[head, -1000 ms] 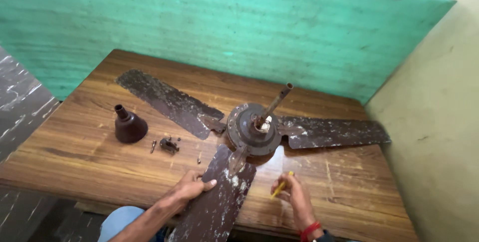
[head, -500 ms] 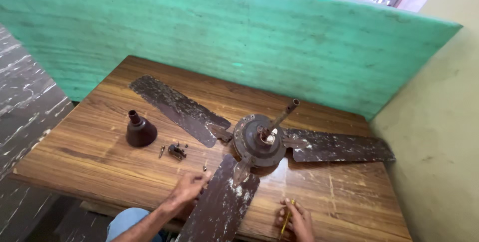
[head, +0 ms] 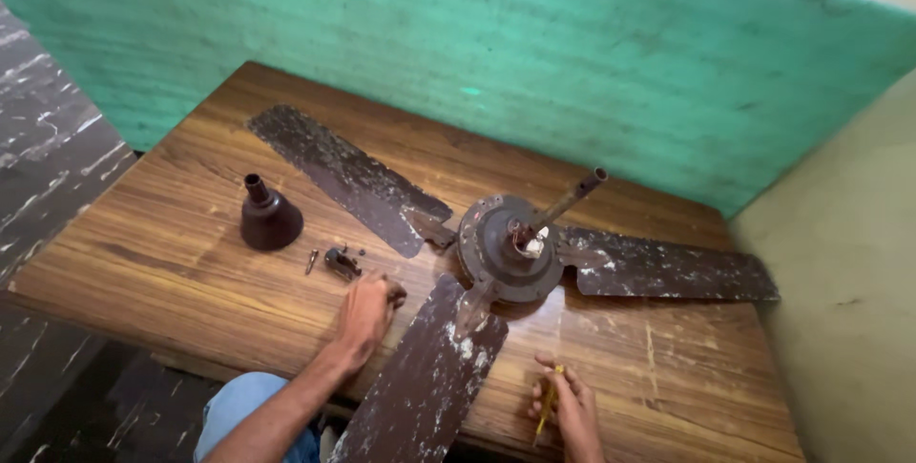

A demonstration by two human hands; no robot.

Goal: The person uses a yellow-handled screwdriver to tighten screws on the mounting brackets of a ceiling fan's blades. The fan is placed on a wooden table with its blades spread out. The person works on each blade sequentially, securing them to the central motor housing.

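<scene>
Left hand (head: 365, 311) has slid off the fan blade (head: 426, 382) toward small screws (head: 342, 262).

Near fan blade (head: 420, 387) tip cut off

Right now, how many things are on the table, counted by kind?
Fan blades: 3
Fan motor with rod: 1
Dark cone-shaped cover: 1
Loose small metal parts: at least 2, too small to count exactly
Yellow-handled tool in right hand: 1
Total: at least 8

Fan blades (head: 429, 382): dark brown, flecked white; table (head: 172, 243): brown wood grain; wall (head: 429, 33): mottled green; screwdriver (head: 546, 406): yellow; cone cover (head: 268, 218): dark brown.
</scene>
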